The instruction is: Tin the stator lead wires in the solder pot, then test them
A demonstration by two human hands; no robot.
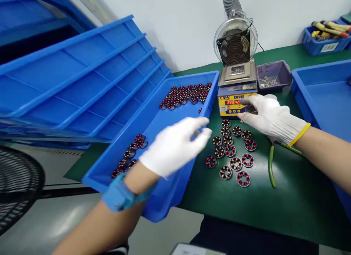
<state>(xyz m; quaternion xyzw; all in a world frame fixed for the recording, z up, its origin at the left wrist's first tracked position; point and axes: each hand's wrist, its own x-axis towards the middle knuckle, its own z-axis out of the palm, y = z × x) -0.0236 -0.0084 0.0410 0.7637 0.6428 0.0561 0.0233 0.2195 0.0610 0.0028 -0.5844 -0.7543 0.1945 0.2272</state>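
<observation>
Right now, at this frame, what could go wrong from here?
The right hand appears close to the yellow unit, whose display is lit; if the unit is hot, its fingers might get burned. Loose coil rings stand near that hand on the green table, so a low sweep could scatter them. The green-handled tool lies close by and might snag the glove.

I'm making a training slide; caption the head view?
Gloved left hand over a blue tray, right hand before a yellow-fronted unit, wound rings on the green table.
</observation>
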